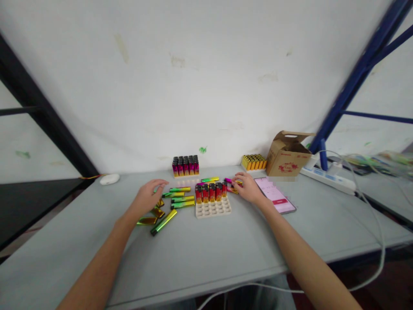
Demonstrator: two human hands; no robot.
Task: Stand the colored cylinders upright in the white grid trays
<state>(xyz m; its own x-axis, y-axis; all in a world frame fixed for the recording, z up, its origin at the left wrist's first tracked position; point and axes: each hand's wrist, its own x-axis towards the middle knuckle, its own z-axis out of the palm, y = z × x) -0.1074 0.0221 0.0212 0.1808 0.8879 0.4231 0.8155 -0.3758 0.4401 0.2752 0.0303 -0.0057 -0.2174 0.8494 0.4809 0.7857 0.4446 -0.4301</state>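
My left hand (pixel 149 197) is over the left part of the loose green and gold cylinders (pixel 183 199), its fingers curved; what lies under the fingers is hidden. Beside the purple and yellow cylinders (pixel 229 181), my right hand (pixel 247 187) reaches down with bent fingers, and its grip is too small to make out. Between the hands stands a white tray (pixel 213 212) with red, black-topped cylinders (pixel 209 193) upright in its back rows and bare holes in front. A longer green-yellow cylinder (pixel 164 222) lies slanted at the near left.
Against the wall stand a block of purple, black-topped cylinders (pixel 186 165) and a tray of yellow cylinders (pixel 254 162). An open cardboard box (pixel 287 157), a phone (pixel 274 196) and a power strip (pixel 329 178) with white cables are at the right. A white case (pixel 109 179) lies at the left.
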